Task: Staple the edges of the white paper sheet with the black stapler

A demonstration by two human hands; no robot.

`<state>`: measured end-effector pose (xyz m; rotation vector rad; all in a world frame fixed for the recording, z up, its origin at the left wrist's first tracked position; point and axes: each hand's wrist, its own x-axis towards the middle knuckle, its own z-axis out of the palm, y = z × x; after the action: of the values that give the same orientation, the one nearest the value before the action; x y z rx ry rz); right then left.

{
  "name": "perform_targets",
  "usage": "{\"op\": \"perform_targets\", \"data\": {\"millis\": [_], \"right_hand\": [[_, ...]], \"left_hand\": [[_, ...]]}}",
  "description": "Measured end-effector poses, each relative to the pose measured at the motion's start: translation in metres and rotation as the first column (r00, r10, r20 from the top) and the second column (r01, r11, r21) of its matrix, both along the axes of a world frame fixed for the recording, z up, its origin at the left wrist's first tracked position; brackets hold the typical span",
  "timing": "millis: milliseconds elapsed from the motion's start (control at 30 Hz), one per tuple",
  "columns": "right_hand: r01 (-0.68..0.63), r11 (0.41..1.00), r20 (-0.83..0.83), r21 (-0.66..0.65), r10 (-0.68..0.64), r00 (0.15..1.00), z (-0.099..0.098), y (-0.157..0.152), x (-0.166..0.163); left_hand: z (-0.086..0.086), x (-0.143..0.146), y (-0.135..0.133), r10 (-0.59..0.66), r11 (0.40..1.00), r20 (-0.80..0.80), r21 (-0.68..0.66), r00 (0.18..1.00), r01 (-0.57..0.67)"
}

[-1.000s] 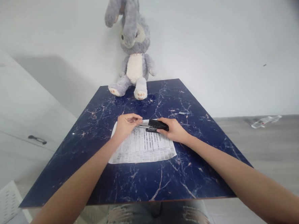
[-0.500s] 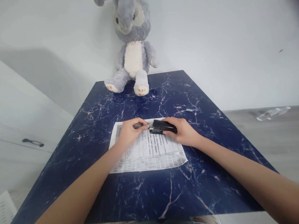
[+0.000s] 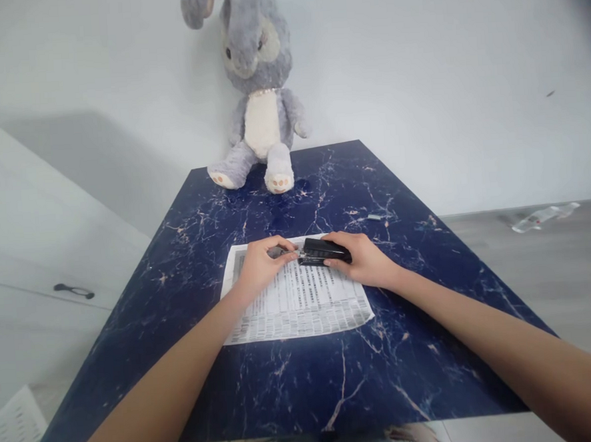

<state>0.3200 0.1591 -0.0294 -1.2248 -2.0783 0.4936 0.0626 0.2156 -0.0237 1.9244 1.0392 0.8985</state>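
Observation:
A printed sheet of paper (image 3: pixel 301 307) lies flat in the middle of the dark blue marbled table (image 3: pixel 296 388). On its far edge rests a black stapler (image 3: pixel 323 250). My right hand (image 3: pixel 363 262) is closed round the stapler's back end. My left hand (image 3: pixel 261 263) pinches at the stapler's metal front, fingers curled; what it grips there is too small to make out.
A grey and cream plush rabbit (image 3: pixel 258 96) sits at the table's far edge against the white wall. A small metal piece (image 3: pixel 374 217) lies on the table to the far right. A white cabinet with a dark handle (image 3: pixel 72 291) stands left. A clear plastic item (image 3: pixel 540 217) lies on the floor right.
Both hands stayed at the stapler; my left fingers closed in on its front end. The view shifted as my head moved.

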Motion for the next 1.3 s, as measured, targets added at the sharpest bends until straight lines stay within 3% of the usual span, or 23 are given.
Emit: {"op": "perform_targets", "data": {"millis": [333,733,900,1033,1200,1300], "right_hand": [[0.000,1.000,-0.002,-0.013,0.000,1.000,-0.002,0.001,0.001],[-0.012,1.000,-0.009,-0.004,0.012,1.000,-0.001,0.001,0.003],[-0.022,1.000,-0.060,0.011,0.022,0.998,0.005,-0.001,0.011],[-0.124,0.992,-0.124,0.017,0.125,0.984,0.015,-0.012,0.007],[-0.291,0.957,-0.113,0.009,0.290,0.950,0.022,-0.025,-0.010],[-0.259,0.966,-0.121,-0.014,0.255,0.959,0.024,-0.026,-0.008]], "left_hand": [[0.000,0.000,0.001,-0.009,1.000,-0.019,0.022,1.000,0.010],[-0.001,-0.020,0.008,-0.084,0.969,-0.114,0.223,0.990,0.108],[0.004,-0.026,0.008,-0.152,0.979,-0.102,0.118,0.983,0.164],[0.007,-0.014,-0.007,-0.145,0.989,-0.010,0.019,0.989,0.145],[0.005,-0.001,-0.020,-0.273,0.957,-0.069,0.081,0.960,0.278],[0.006,-0.002,-0.017,-0.269,0.958,-0.079,0.086,0.960,0.275]]}}
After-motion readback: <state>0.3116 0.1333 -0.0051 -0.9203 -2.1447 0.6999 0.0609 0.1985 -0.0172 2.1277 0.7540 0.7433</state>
